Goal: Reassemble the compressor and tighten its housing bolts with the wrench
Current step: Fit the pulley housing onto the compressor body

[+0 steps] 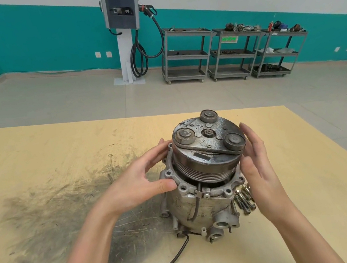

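One view only here, from the head, looking forward and down across the plywood table (298, 236). It sits close: both forearms run in from the bottom edge, and the left hand (137, 182) and right hand (256, 163) meet around the compressor (206, 171) just below the middle of the picture. The wide lens bends the table's far edge and takes in plenty beyond it: the tiled floor, the teal and white wall straight ahead, a charging post (119, 5) at top centre, grey shelf carts (187, 55) up to the right. The horizon tilts, dropping towards the right. There is no second view to share anything with.
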A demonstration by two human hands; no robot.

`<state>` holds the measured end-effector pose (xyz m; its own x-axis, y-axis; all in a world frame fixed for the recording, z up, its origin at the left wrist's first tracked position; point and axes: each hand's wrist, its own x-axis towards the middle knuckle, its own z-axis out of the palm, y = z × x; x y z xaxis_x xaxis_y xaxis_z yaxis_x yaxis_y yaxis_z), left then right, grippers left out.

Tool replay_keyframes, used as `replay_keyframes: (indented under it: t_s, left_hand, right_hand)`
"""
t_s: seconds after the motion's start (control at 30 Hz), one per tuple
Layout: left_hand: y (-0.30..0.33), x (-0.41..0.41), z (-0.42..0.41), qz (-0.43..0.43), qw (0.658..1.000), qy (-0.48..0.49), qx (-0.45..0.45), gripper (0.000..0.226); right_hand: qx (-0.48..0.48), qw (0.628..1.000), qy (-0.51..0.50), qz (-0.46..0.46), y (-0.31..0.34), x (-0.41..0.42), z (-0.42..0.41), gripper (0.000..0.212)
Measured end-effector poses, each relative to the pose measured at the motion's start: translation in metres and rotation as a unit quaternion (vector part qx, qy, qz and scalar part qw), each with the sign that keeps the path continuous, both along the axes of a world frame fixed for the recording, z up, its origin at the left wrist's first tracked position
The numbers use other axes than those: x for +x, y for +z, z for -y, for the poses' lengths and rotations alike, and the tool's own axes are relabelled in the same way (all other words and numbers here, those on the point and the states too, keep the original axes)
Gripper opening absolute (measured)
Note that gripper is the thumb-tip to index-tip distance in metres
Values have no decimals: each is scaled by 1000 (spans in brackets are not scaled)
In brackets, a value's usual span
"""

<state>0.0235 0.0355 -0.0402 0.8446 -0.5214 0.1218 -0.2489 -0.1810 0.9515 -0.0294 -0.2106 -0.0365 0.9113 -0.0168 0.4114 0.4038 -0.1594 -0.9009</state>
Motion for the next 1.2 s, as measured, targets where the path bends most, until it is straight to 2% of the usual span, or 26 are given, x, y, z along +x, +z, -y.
replay_keyframes:
  t_s: [0.1,0.23,0.37,0.6,0.7,0.8,1.0,1.1,1.2]
  left_hand:
    - [-2,2,0,1,1000,7,-8,104]
    - [-6,4,0,10,1000,7,-10,108]
    - [-10,6,-1,18,1000,7,-11,108]
    - [-12,6,0,37,999,14,-7,110]
    - [-13,6,1,47,999,18,-12,107]
    - [-12,6,1,50,998,20,-19,106]
    - [-10,5,1,65,998,13,-24,108]
    - [-9,5,1,73,997,10,-19,110]
    - [-7,3,2,73,997,11,-23,106]
  right_hand:
    - [-16,999,-15,-36,-15,2,9,57]
    - [-28,998,-2,-51,-25,6,15,47]
    - [-26,998,8,-55,-29,13,21,60]
    - [9,997,-10,-78,-34,26,22,57]
    - [57,994,-22,-93,-35,31,19,50]
    - [96,989,-8,-108,-34,34,18,52]
    - [106,987,5,-122,-29,38,19,74]
    - [114,987,5,-112,-30,41,19,61]
    - [119,988,5,-100,-30,43,18,62]
